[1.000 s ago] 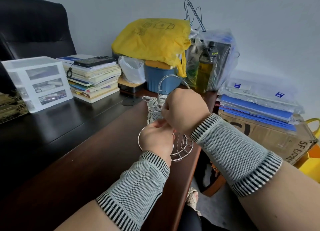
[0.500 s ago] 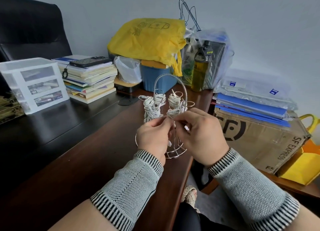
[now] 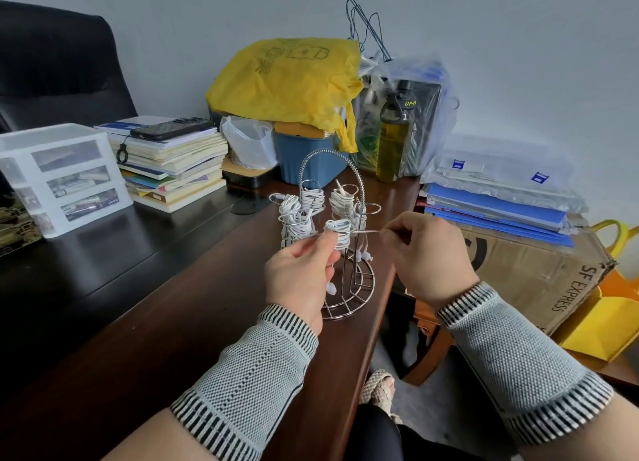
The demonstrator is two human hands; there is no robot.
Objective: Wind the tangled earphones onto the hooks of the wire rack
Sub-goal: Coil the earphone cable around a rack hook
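We see the wire rack [image 3: 345,249] standing upright on the brown counter [image 3: 173,322], close to its right edge. Its round base sits flat on the counter and a coiled arched handle rises over its top. White earphones [image 3: 340,234] are wound in several bundles around the rack's hooks: two bundles on the left side of the rack, two toward its back, and one on the front hook. A few earbuds hang down from the bundles toward the rack's base.

Our left hand [image 3: 304,274] is at the front left of the rack, its fingers curled with the grip closed on the front bundle of earphones. Our right hand [image 3: 428,253] is just to the right of the rack, thumb and forefinger pinching a taut strand of white cord that runs straight back to that front bundle. Both wrists wear grey knitted cuffs with striped edges.

Behind the rack stand a blue bin [image 3: 304,156] under a yellow bag [image 3: 287,80] and an olive bottle [image 3: 392,139]. Left of the rack lie a stack of books [image 3: 173,170] and a white drawer box [image 3: 62,173]. To the rack's right sits a cardboard box [image 3: 539,270].
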